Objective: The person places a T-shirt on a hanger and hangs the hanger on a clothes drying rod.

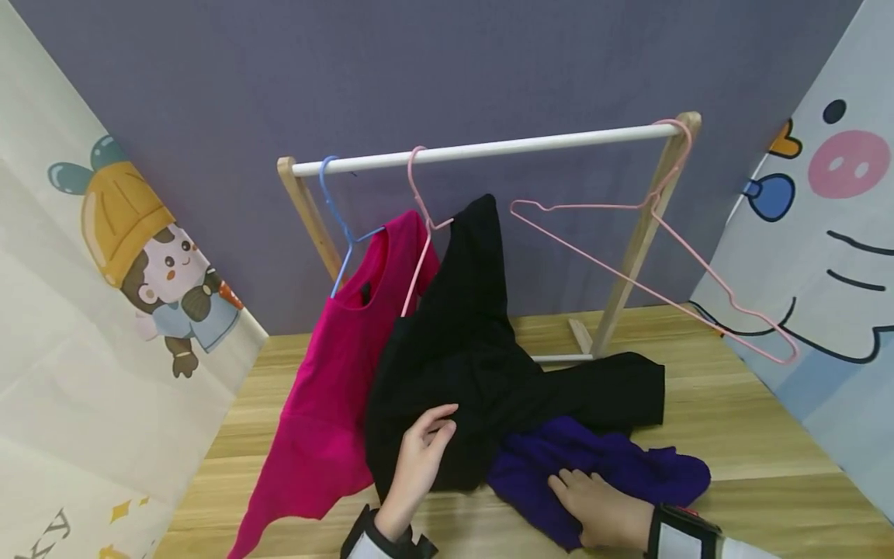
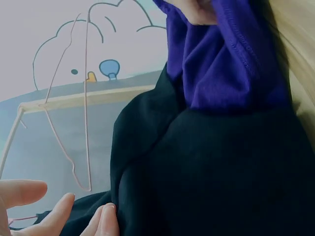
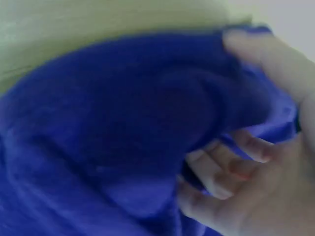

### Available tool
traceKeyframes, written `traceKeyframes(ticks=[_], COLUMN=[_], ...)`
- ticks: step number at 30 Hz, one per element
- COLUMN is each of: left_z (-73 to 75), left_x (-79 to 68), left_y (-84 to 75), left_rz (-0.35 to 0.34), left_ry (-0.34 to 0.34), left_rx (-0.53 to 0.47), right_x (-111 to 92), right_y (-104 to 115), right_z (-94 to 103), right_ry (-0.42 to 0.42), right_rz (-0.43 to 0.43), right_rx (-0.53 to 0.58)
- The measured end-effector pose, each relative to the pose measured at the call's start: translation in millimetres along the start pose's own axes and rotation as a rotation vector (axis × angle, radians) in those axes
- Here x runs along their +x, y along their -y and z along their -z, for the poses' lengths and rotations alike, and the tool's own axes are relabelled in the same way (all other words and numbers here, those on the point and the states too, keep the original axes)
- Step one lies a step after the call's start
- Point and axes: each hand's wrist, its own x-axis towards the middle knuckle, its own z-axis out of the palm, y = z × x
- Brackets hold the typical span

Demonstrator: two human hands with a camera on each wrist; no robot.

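My right hand [image 1: 604, 508] holds a crumpled purple garment [image 1: 628, 462] on the wooden tabletop. In the right wrist view its cloth [image 3: 128, 113] lies between the thumb and the curled fingers. My left hand [image 1: 422, 454] is held at the front of a black garment [image 1: 454, 365], fingers loosely bent and gripping nothing; in the left wrist view its fingertips [image 2: 109, 216] are right at the black cloth. The black garment hangs from a pink hanger [image 1: 417, 268], one sleeve stretched over the table towards the purple garment. Beside it, a magenta top [image 1: 342, 396] hangs on a blue hanger [image 1: 342, 225].
A white rail [image 1: 517, 146] on wooden end posts carries the hangers. At its right end hangs a bare pink hanger [image 1: 608, 268], angled outward to the right. Behind is a grey wall [image 1: 447, 70], with cartoon-printed panels at both sides. Pale wooden tabletop [image 1: 789, 497] shows at right.
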Motion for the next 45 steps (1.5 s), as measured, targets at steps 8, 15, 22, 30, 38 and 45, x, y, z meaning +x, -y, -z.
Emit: traceKeyframes(ticks=[8, 15, 22, 30, 38, 45], left_z=[-19.5, -28.1, -37.8, -47.2, -49.3, -48.8], left_x=[7.9, 5.5, 6.6, 14.8, 22.9, 26.1], left_y=[1.5, -29.5, -44.0, -53.8, -64.1, -71.6], left_rz=[0.035, 0.022, -0.005, -0.076, -0.133, -0.169], left_ry=[0.024, 0.065, 0.193, 0.275, 0.289, 0.308], left_rx=[-0.039, -0.017, -0.026, -0.031, -0.040, -0.025], right_x=[5, -5, -14, -23, -36, -42], right_y=[-11, -15, -19, -22, -24, -28], right_z=[9.4, 42.4, 73.8, 116.3, 158.3, 181.8], right_ry=[-0.107, -0.128, -0.194, -0.300, -0.397, -0.475], right_rz=[0.095, 0.113, 0.191, 0.290, 0.317, 0.372], right_rx=[0.044, 0.238, 0.319, 0.365, 0.368, 0.296])
